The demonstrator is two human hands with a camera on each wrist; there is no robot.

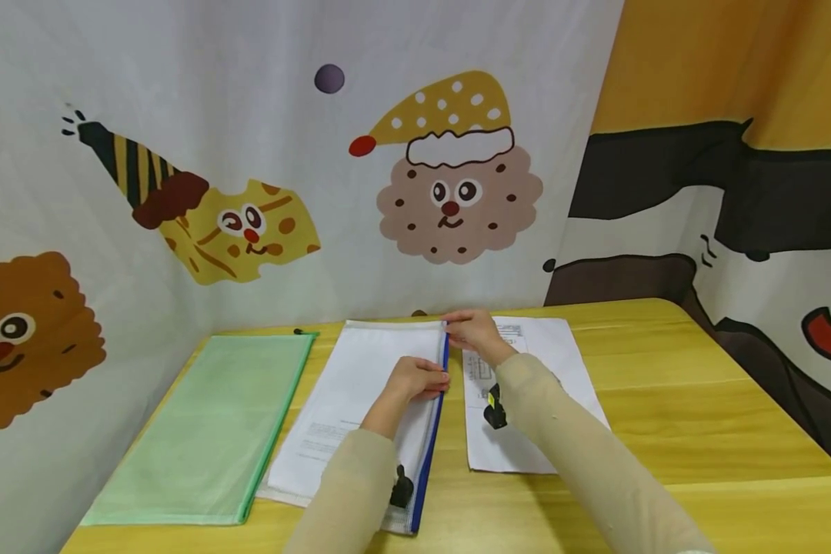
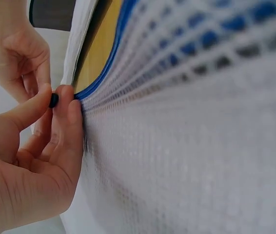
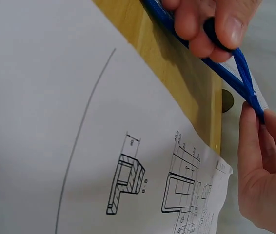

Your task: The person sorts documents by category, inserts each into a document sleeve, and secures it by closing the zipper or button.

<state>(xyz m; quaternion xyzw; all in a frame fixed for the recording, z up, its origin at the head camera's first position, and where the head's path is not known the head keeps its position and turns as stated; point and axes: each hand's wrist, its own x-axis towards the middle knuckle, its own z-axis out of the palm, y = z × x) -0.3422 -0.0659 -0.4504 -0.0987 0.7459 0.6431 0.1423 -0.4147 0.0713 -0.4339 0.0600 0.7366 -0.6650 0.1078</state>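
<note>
A clear mesh zip folder [image 1: 388, 335] with white printed paper inside lies mid-table, its blue zipper edge [image 1: 424, 469] on the right. My left hand [image 1: 418, 377] pinches the zipper's black pull [image 2: 53, 100] between thumb and fingers, partway down that edge. At the folder's far right corner, my right hand [image 1: 476, 335] pinches the end of the blue edge between thumb and fingers. Two blue strips [image 3: 245, 73] meet at this corner in the right wrist view. The slider itself is hidden by the left fingers.
To the left lies a green mesh zip folder [image 1: 194, 431] with a dark pull at its far corner. A sheet with technical drawings [image 1: 508, 454] lies on the wooden table [image 1: 665, 400] under my right forearm. Behind the table hangs a cartoon-printed curtain [image 1: 263, 131].
</note>
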